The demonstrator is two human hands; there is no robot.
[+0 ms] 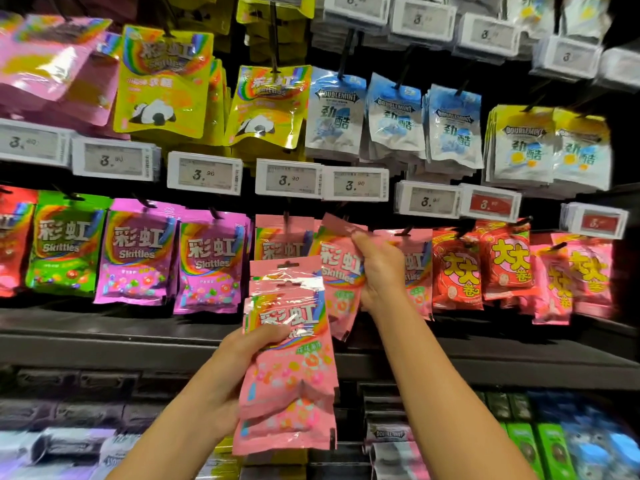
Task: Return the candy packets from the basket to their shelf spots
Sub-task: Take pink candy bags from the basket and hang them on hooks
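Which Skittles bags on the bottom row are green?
Only the green Skittles bags, hanging second from the left end of that row. The ones beside them are red, then purple, and the pink ones are further right.

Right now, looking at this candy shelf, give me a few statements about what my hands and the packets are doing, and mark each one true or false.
1. The left hand holds a stack of pink Skittles packets. True.
2. The right hand is empty. False: it grips a pink Skittles packet up at the pink row of the shelf.
3. The yellow panda Skittles packets hang in the row above the purple Skittles packets. True.
4. The Doublemint packets hang left of the yellow panda packets. False: they hang to the right.
5. The price tags below the yellow packets are red. False: they are white, reading 3.90.
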